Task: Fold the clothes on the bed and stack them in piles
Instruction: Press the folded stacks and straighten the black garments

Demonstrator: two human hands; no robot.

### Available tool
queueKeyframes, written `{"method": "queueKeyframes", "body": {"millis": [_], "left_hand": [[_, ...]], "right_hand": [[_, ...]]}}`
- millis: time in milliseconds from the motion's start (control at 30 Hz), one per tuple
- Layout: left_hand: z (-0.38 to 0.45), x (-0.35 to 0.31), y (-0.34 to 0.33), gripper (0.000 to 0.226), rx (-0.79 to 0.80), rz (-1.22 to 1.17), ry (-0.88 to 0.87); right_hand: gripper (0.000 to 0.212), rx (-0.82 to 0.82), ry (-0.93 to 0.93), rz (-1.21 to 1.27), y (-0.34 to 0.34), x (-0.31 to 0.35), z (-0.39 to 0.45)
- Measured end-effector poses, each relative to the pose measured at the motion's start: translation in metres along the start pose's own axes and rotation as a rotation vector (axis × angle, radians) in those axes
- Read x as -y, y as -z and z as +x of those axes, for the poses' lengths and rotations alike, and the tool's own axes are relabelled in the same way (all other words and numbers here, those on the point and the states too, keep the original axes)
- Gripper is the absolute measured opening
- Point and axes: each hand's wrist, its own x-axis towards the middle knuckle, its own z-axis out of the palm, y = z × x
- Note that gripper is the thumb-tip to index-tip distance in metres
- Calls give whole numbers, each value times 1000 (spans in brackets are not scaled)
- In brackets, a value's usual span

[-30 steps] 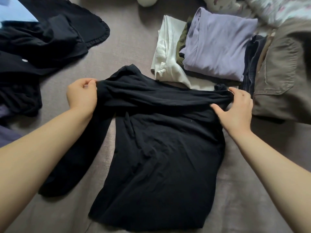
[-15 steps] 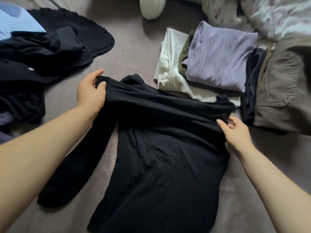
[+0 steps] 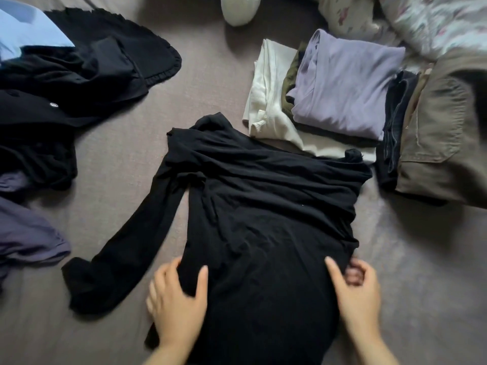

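Note:
A black long-sleeved top [image 3: 263,206] lies flat on the grey bed sheet [image 3: 210,83], one sleeve folded across its upper part and the other trailing out to the lower left. My left hand [image 3: 176,299] grips the top's left side edge near the hem, thumb on the cloth. At the right side edge my right hand [image 3: 355,293] pinches the cloth, thumb on top and fingers curled beneath. A folded pile with a lilac top [image 3: 345,83] over olive and white pieces sits behind.
Khaki trousers [image 3: 442,133] lie folded on dark jeans [image 3: 395,127] at the right. Unfolded black clothes [image 3: 66,83], a light blue shirt [image 3: 23,35] and a navy garment [image 3: 23,233] are heaped at the left. Floral bedding [image 3: 434,19] fills the far right corner.
Both hands let go of the folded sleeve at the shoulders and moved down toward me to the top's side edges near the hem. The folded sleeve now lies across the chest.

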Motion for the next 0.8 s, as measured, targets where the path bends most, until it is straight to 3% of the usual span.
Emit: {"method": "queueKeyframes", "body": {"millis": [100,200,267,367,433,533,633,733,800], "left_hand": [[-38,27,-4,71,18,-9,121],[-38,32,5,34,104,-94,238],[-33,38,13,18,159,-170,254],[-29,48,21,18,171,-310,214],[-29,54,27,15,213,-384,226],[-31,67,34,10,307,-465,277],[-41,75,41,8,411,-541,329],[-48,83,43,5,389,-627,398],[-49,87,42,5,343,-707,467]], "right_hand": [[62,158,-151,101,7,-40,-45],[78,362,-252,291,17,-62,-65],[57,447,-359,440,25,-68,-74],[64,510,-515,697,34,-67,-85],[46,498,-538,773,40,-65,-90],[58,588,-494,650,47,-66,-97],[68,672,-302,295,61,-71,-94],[78,765,-134,-99,76,-79,-96],[65,724,-53,-100,82,-89,-95]]}}
